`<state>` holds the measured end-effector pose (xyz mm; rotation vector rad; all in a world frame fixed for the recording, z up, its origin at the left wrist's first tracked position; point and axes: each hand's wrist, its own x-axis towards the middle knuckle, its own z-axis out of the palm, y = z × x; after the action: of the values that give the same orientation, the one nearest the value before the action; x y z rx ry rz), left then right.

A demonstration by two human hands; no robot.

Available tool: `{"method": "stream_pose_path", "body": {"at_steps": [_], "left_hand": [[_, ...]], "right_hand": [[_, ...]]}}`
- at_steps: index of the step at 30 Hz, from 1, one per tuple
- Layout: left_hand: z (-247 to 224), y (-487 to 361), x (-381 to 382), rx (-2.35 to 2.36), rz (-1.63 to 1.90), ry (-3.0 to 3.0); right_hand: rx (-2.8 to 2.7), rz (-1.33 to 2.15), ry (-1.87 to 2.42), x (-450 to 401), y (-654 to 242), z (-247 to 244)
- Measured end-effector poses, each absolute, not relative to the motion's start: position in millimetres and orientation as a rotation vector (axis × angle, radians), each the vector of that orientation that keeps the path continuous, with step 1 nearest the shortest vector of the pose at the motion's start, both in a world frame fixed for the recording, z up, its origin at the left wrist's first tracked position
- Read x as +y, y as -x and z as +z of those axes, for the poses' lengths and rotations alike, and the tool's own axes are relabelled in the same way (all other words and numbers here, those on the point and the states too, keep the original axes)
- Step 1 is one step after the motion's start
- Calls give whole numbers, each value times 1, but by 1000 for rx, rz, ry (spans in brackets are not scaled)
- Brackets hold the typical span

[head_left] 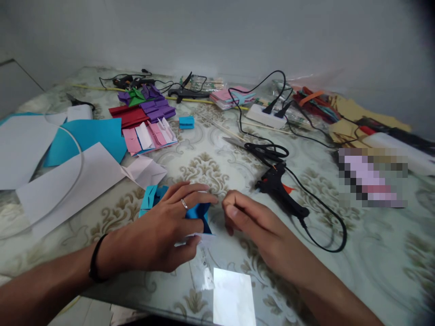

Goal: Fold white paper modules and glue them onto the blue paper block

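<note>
- Clock face is centred on my hands here. The left hand (170,226) arches over the folded blue paper (204,212) and has it held between thumb and fingers, with the other fingers fanned across the top. The palm hides most of the middle; bits poke out at the hand's 10 and 3 o'clock.
- The right hand (248,217) is just beside it at 3 o'clock, not touching it. Thumb and forefinger are pressed together and the rest are curled under. Can't tell if there's anything in that pinch.
- Black glue gun (282,192) lies at 2 o'clock, cord looping round its right side. Black-handled scissors (265,149) sit just past it, around 1, and the handles overlap the cord.
- White power strip (267,117) is further out at 1, two black plugs in it.
- At 11: pink-and-white folded papers (149,136), then red folded paper (127,117) and purple folded paper (158,108) behind. The tangle of black cords back there is hard to sort out.
- White sheet (71,185) at 10, lying partly over a blue sheet (88,136).
- Bright white rectangle (234,296) at 5, cut off by the bottom edge. Might be a card, but the glare makes it hard to say.
- Something at 3, further out, is pixelated (370,176), so no details.
</note>
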<state>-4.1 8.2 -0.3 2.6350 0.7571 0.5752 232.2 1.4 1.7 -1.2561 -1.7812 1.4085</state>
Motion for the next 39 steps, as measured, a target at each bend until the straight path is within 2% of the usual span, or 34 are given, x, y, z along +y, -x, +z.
{"method": "stream_pose_path", "body": {"at_steps": [6,15,25,30,39], "left_hand": [[1,4,8,771,583,-2636],[-2,4,7,752,603,-2607],[-3,4,8,738,632,-2547],[-1,4,9,731,631,-2516],[2,5,9,780,587,-2493]], "right_hand": [[-2022,942,1354,5,-235,1],[-2123,1075,1127,-3,-224,-1],[-2255,914,1043,-8,-221,-6],[-2347,899,1054,-9,-223,-4],[-2190,959,1146,-4,-225,2]]}}
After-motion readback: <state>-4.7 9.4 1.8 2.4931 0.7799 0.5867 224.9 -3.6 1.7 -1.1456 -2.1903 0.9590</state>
